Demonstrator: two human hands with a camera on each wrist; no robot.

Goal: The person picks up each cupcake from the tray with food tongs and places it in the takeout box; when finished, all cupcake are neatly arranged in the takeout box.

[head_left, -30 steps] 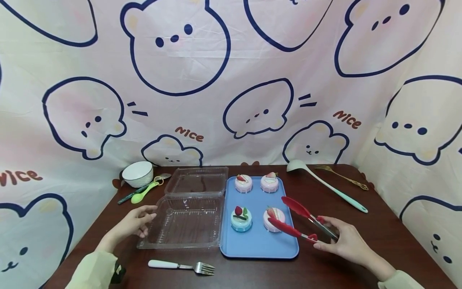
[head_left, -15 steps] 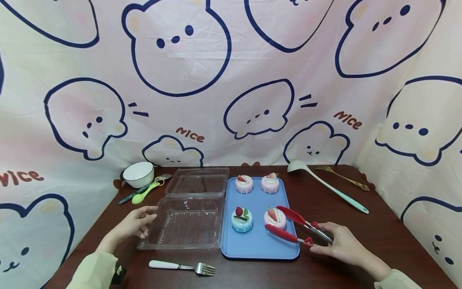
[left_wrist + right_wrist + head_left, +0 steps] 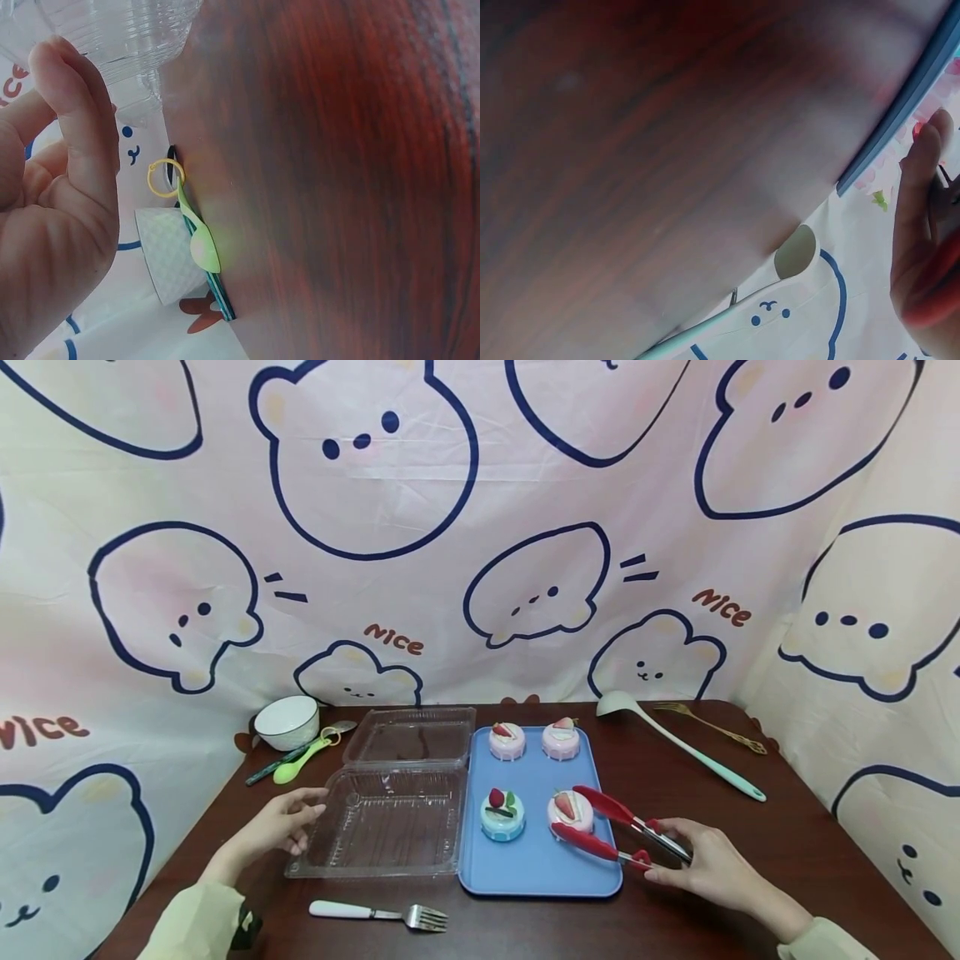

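My right hand (image 3: 712, 864) grips red-tipped tongs (image 3: 600, 843) by their metal arms. The two red tips stand on either side of a pink toy cake (image 3: 570, 814) topped with a strawberry, at the front right of the blue tray (image 3: 540, 872). Whether both tips press on it I cannot tell. To its left sits a blue cake (image 3: 502, 817), and two more pink cakes (image 3: 507, 741) stand at the back of the tray. My left hand (image 3: 277, 822), fingers loosely bent, is at the left edge of an opened clear plastic box (image 3: 390, 827); contact is unclear.
A white-handled fork (image 3: 378, 914) lies in front of the box. Back left are a white bowl (image 3: 287, 722), a green spoon (image 3: 303, 760) and a dark-handled utensil. A ladle (image 3: 682, 747) and a golden fork (image 3: 712, 727) lie at the back right.
The tongs have moved left and slightly down, from above the front right pink cake to around it; between the last two frames they barely move. My left hand has stayed in place.
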